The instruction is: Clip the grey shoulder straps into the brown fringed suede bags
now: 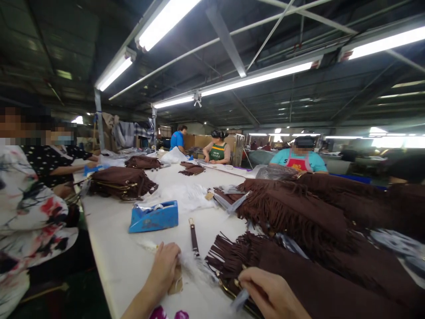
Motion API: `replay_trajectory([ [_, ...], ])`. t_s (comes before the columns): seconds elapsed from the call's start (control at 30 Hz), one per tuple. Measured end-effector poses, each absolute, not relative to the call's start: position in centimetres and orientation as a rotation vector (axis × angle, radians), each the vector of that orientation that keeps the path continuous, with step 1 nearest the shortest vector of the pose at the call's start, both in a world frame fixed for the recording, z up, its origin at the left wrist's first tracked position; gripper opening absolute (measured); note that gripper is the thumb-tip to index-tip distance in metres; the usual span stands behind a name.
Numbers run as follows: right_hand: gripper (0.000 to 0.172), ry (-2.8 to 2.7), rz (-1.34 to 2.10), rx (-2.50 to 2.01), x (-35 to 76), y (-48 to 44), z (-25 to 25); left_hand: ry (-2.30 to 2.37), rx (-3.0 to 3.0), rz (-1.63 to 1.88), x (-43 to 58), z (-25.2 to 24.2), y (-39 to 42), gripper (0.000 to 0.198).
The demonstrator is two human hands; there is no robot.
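Note:
My left hand (166,266) is closed, with its fingers curled down over the white table. A tan paper tag (175,283) sticks out from under those fingers. Clear plastic (201,268) lies between my hands. My right hand (270,290) pinches at the gold-coloured metal fitting of a dark brown fringed bag (292,270), which lies flat in front of me. The bag's fringe (229,252) points toward the left. Ahead of my left hand is a short dark strap (193,239) with a gold-coloured clip. Exactly what my left fingertips hold is hidden.
A blue tape dispenser (154,217) stands ahead on the left. More brown fringed bags (292,208) are piled along the right, and another bag (121,181) lies far left. White wrapping (186,195) covers mid-table. Co-workers sit left and across, one in a floral top (29,212).

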State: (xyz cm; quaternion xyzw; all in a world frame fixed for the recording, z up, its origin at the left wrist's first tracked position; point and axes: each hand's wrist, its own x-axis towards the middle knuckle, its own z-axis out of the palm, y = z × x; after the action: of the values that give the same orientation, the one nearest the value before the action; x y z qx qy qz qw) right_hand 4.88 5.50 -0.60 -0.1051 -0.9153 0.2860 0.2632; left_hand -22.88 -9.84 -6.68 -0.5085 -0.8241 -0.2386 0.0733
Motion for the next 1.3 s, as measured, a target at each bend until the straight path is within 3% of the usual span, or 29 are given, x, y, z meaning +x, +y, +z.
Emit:
replay_trajectory([
  [0.23,0.016,-2.382,0.884,-0.369,-5.3,3.5,-0.3,-2.484,-1.504,-0.872,-22.9,-6.9,-9.8,0.027],
  [0.53,0.015,-2.632,0.301,-0.417,-8.6,1.9,-2.1,-2.425,-1.559,-0.901,-23.7,-8.6,-9.7,0.026],
  [0.73,0.015,-2.650,0.118,-0.467,-6.3,4.4,-2.0,-2.390,-1.546,-0.870,-24.2,-9.5,-9.4,0.026],
  [1.0,0.019,-2.480,0.601,-0.438,-4.3,4.0,-0.4,-2.542,-1.499,-0.815,-22.1,-6.4,-9.6,0.034],
  [1.2,0.010,-2.491,0.594,-0.453,-6.9,1.9,-0.4,-2.501,-1.511,-0.906,-22.2,-6.5,-9.8,0.032],
  [1.3,0.014,-2.527,0.543,-0.442,-7.7,1.5,-0.6,-2.477,-1.511,-0.927,-22.5,-7.0,-9.8,0.032],
])
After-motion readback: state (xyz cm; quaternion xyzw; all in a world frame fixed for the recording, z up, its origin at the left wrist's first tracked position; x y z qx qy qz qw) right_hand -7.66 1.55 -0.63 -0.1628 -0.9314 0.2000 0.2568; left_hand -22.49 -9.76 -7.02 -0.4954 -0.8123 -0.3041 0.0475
